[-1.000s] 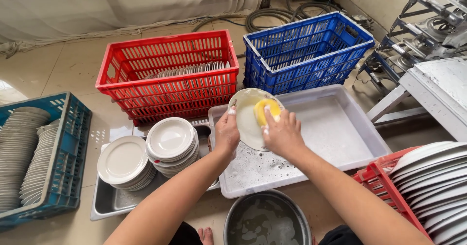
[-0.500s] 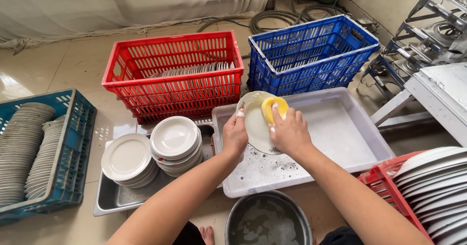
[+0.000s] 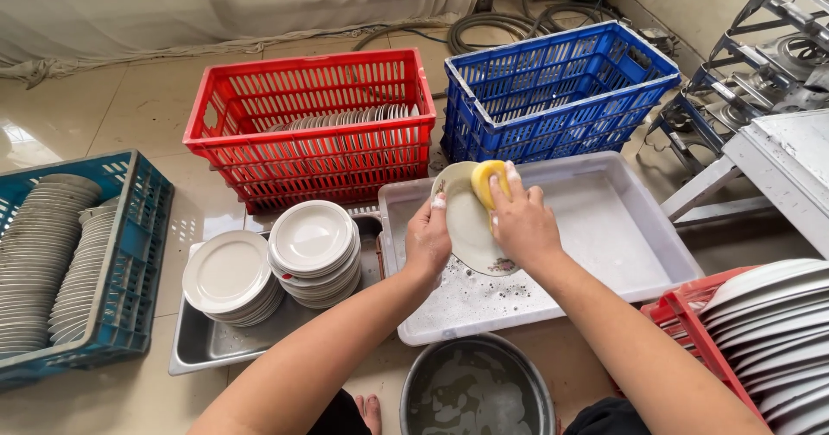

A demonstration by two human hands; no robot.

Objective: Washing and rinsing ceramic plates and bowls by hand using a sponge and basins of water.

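Fingers of the right hand (image 3: 522,223) are closed on a spongy yellow pad (image 3: 486,182); a glossy round plate (image 3: 471,223) is gripped by the left hand (image 3: 427,241).

Bare forearms, no sleeves, soap suds on fingers (image 3: 439,202), dark shorts, bare toes

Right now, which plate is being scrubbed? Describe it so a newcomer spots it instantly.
Find the shallow white tub in front of the blue crate. Over its left end, the left hand holds one plate tilted up while the right hand presses a yellow sponge on it. Unlike the stacked plates, it is soapy and alone.
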